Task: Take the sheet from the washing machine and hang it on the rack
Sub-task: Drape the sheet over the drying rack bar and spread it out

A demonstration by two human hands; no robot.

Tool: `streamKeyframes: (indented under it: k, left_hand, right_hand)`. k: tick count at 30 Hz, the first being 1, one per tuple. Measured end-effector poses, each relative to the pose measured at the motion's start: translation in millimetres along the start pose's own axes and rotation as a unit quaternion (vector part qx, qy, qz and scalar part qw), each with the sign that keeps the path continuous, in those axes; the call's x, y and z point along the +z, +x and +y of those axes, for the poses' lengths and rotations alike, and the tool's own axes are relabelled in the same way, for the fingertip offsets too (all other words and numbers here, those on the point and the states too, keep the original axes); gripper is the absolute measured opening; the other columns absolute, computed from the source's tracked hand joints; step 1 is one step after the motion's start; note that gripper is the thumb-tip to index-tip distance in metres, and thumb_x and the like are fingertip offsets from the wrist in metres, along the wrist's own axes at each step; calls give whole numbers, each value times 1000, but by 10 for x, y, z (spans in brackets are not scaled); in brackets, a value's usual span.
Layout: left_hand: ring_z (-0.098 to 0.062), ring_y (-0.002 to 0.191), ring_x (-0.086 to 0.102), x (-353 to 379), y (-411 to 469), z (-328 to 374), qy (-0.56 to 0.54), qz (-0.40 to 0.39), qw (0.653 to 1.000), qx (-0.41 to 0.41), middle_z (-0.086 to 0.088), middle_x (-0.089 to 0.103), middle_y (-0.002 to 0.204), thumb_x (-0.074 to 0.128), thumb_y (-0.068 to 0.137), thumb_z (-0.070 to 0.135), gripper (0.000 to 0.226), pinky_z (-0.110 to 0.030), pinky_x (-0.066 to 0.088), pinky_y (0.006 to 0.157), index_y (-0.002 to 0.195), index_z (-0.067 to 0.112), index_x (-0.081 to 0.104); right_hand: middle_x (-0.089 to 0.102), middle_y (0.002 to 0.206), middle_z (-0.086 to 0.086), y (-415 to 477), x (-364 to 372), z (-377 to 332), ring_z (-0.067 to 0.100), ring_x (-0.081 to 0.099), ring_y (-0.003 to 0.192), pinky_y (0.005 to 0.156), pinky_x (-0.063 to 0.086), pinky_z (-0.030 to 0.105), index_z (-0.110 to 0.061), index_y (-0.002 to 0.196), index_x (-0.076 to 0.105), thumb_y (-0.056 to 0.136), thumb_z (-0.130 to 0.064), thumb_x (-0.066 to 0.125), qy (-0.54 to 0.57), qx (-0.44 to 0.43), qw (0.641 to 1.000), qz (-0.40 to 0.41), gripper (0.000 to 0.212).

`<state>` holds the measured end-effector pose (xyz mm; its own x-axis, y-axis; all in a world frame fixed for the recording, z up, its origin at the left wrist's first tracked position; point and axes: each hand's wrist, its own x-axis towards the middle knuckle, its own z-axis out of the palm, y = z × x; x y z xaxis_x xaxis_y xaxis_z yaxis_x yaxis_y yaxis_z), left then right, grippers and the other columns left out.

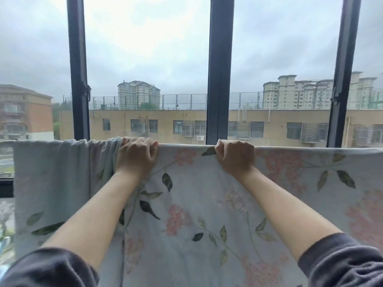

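Observation:
A pale blue sheet (186, 195) with pink flowers and dark green leaves hangs across the whole lower view, draped over a horizontal rail that it hides. Its top fold runs level at about mid height. My left hand (136, 154) grips that top fold where the cloth bunches into pleats. My right hand (236, 157) grips the same fold a short way to the right, where the cloth lies flat. Both fists are closed over the edge. Left of my left hand the sheet shows its plain reverse side (51, 177).
Directly behind the sheet is a large window with three dark upright frame bars (219, 69). Outside are a yellow low building (165, 123), tower blocks and grey sky. The dark window sill (6, 183) shows at the left edge.

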<state>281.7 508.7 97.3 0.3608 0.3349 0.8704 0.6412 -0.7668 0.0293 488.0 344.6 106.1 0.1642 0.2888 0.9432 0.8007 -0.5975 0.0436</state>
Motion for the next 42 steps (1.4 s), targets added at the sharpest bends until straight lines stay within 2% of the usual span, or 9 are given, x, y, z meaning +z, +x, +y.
streamKeyframes:
  k: [8, 12, 18, 26, 30, 35, 38, 40, 42]
  left_hand:
    - [-28, 69, 61, 30, 27, -2, -26, 18, 999, 39, -8, 68, 72, 34, 93, 30, 41, -36, 44, 79, 76, 9, 64]
    - [-27, 75, 62, -36, -9, -325, -5, 27, 997, 78, -4, 68, 77, 32, 93, 30, 39, -35, 40, 83, 79, 12, 64]
    - [-31, 84, 58, -111, -29, -1171, -39, 47, 996, -59, -12, 68, 88, 22, 96, 42, 52, -38, 38, 83, 84, 11, 63]
    - [-28, 84, 58, -84, -47, -1279, -45, 26, 999, 5, -5, 65, 85, 22, 97, 45, 52, -39, 38, 84, 85, 15, 63]
    - [-27, 98, 59, -167, -103, -1599, -98, 0, 993, 69, -3, 67, 102, 28, 93, 41, 44, -38, 36, 92, 99, 17, 64]
    - [-33, 121, 42, -253, -451, -2322, -56, 41, 989, -134, -12, 44, 127, 46, 90, 56, 54, -51, 31, 101, 123, 14, 46]
    - [-36, 115, 44, -374, -596, -2447, -213, 35, 935, -282, -18, 42, 126, 62, 82, 56, 71, -47, 40, 92, 125, 5, 39]
    - [-33, 108, 51, -404, -590, -2511, -344, -20, 872, -348, -19, 49, 122, 66, 83, 46, 61, -39, 42, 84, 120, 3, 42]
    - [-28, 92, 57, -468, -559, -2524, -361, -55, 874, -319, -13, 64, 103, 65, 86, 39, 36, -33, 42, 75, 102, 9, 57]
  right_hand:
    - [66, 72, 4, 147, 64, -826, 28, 60, 65, 56, 31, 28, -15, 80, 66, 98, -37, 26, 47, -92, 993, -59, 49]
    - [65, 66, 4, 145, 144, -1080, 27, 60, 61, 54, 32, 27, -15, 75, 67, 96, -38, 28, 41, -91, 994, -42, 50]
    - [64, 62, 6, 153, 180, -1019, 25, 42, 54, 55, 29, 27, -14, 70, 69, 88, -40, 20, 11, -53, 998, -36, 59]
    - [48, 69, -6, 127, 57, -1903, 18, 50, 65, 71, 36, 32, -20, 83, 51, 95, -51, 13, 118, -77, 986, -93, 50]
    - [50, 79, -6, 46, 141, -2298, 18, 47, 76, 77, 25, 35, -20, 95, 51, 89, -58, 19, 114, -67, 988, -76, 50]
    - [60, 83, -1, 56, 125, -2321, 24, 55, 83, 79, 31, 38, -18, 93, 50, 85, -59, 17, 90, -50, 992, -76, 53]
    - [60, 85, 0, 36, 110, -2284, 24, 55, 86, 80, 32, 39, -18, 95, 50, 85, -59, 18, 85, -37, 992, -82, 52]
    - [55, 81, -2, 41, 78, -2288, 24, 54, 86, 81, 32, 39, -18, 95, 50, 86, -58, 19, 90, -29, 991, -92, 51]
    - [48, 79, -5, 39, 62, -2318, 24, 53, 85, 80, 31, 39, -18, 96, 49, 87, -57, 22, 90, -29, 990, -108, 48]
